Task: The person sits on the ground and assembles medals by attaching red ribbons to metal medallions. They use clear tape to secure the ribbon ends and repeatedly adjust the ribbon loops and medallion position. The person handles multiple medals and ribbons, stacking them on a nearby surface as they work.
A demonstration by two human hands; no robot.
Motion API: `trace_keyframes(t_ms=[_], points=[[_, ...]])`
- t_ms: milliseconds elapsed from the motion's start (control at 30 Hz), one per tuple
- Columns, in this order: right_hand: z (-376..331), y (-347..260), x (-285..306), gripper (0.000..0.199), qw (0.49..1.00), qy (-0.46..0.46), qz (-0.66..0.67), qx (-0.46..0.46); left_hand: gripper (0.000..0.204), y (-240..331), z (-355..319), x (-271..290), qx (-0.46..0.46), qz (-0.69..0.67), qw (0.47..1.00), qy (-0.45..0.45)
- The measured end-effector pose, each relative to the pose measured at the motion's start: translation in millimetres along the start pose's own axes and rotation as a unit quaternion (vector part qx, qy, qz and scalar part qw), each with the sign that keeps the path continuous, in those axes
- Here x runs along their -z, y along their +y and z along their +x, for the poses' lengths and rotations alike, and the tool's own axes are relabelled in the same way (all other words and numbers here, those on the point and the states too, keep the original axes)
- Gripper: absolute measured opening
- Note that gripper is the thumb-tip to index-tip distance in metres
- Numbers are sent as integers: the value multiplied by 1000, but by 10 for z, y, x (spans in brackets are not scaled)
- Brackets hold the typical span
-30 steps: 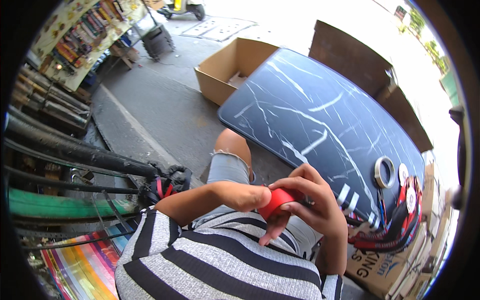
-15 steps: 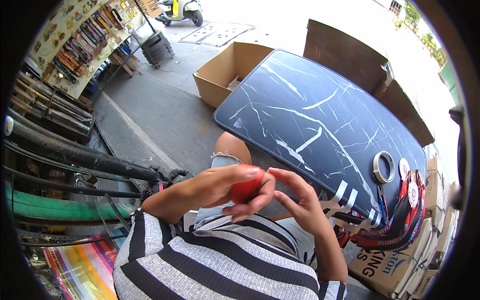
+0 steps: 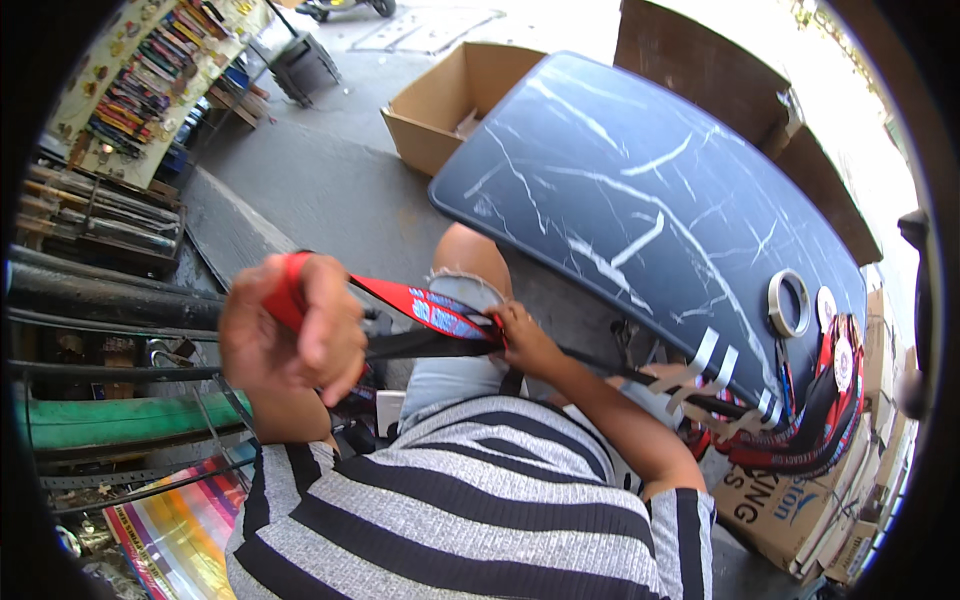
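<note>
Here the left hand (image 3: 290,335) sits at nine o'clock, its fingers curled tight around a red roll (image 3: 292,292), which shows only as a red edge above the knuckles. A red strap (image 3: 425,305) with blue print runs from that roll toward the centre, pulled taut, with a black strap (image 3: 420,345) lying just under it. At the centre, the right hand (image 3: 525,338) pinches the far end of the red strap between thumb and fingertips, the other fingers folded close. Both hands hover over the person's lap, above a bare knee (image 3: 470,255) and a striped shirt (image 3: 470,510).

At one o'clock lies a dark marbled tabletop (image 3: 640,190). Near its three o'clock edge a tape ring (image 3: 788,302) lies flat, and short strips of tape (image 3: 715,355) hang off the rim just beside it. A bundle of red and black lanyards (image 3: 820,420) drapes over the edge at four o'clock, above a printed carton (image 3: 790,505). An open cardboard box (image 3: 450,100) stands on the ground at twelve o'clock, touching the tabletop's far corner.
</note>
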State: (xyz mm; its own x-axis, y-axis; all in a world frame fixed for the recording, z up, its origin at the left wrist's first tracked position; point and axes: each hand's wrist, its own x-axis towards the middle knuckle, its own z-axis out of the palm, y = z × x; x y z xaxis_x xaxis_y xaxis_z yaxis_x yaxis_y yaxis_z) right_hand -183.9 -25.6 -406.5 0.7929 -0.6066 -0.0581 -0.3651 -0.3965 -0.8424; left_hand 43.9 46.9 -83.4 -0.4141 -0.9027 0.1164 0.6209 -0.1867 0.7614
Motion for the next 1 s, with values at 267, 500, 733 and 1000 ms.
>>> trace_keyframes(t_ms=[267, 500, 733, 1000], points=[[-62, 107, 126, 84, 984, -6, 175, -42, 61, 163, -216, 229, -49, -12, 999, -16], [-100, 53, 110, 67, 992, 68, 104, -1, 61, 188, -143, 262, -22, 12, 995, -97], [-132, 289, 157, 36, 990, 103, 95, -25, 58, -14, 374, 46, 62, 31, 991, -112], [-221, 523, 292, 37, 992, 114, 19, -45, 38, -165, 1185, -324, 124, 91, 964, -216]])
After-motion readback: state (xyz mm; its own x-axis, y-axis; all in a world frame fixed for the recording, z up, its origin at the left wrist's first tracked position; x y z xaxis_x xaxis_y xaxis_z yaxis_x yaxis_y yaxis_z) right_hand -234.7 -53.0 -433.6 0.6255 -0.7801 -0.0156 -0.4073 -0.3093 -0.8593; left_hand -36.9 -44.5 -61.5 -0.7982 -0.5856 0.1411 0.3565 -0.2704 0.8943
